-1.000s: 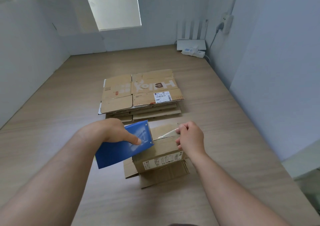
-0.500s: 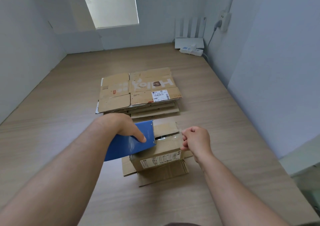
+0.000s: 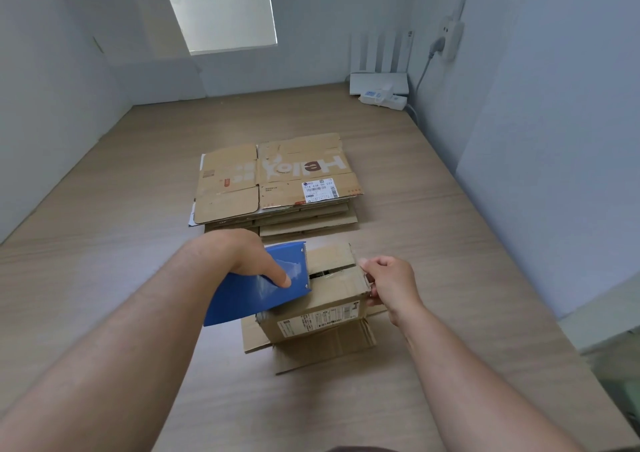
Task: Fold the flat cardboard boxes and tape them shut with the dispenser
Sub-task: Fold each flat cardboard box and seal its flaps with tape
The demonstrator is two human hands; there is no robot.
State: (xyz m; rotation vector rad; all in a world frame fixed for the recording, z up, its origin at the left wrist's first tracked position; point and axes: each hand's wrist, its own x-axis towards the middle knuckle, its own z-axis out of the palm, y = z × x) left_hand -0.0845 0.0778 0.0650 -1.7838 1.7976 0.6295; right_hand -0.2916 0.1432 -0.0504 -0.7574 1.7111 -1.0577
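Pale wood-grain tabletop [image 3: 433, 243], walled by grey partitions. Small folded brown cardboard box [image 3: 323, 299] with a white shipping label on its near side, standing at centre near the front edge, bottom flaps splayed flat on the surface beneath it; top flaps closed, a dark gap showing along the centre seam. Blue plastic tape dispenser [image 3: 263, 285], tilted, its front edge lying on the left part of the box top across the seam. Left hand [image 3: 242, 254] clenched around the dispenser from above, index finger stretched along its blue side. Right hand [image 3: 389, 283] at the right end of the box, fingers curled against the upper right edge; whether tape is pinched there cannot be told. Stack of flat brown cardboard boxes [image 3: 277, 185] just behind the folded box, apart from it, topmost sheet printed "Hello" upside down and bearing a white barcode label. White router with four upright antennas [image 3: 379, 82] in the far right corner, white power strip [image 3: 384, 98] just in front of it, grey cable rising to a wall socket [image 3: 448, 37].
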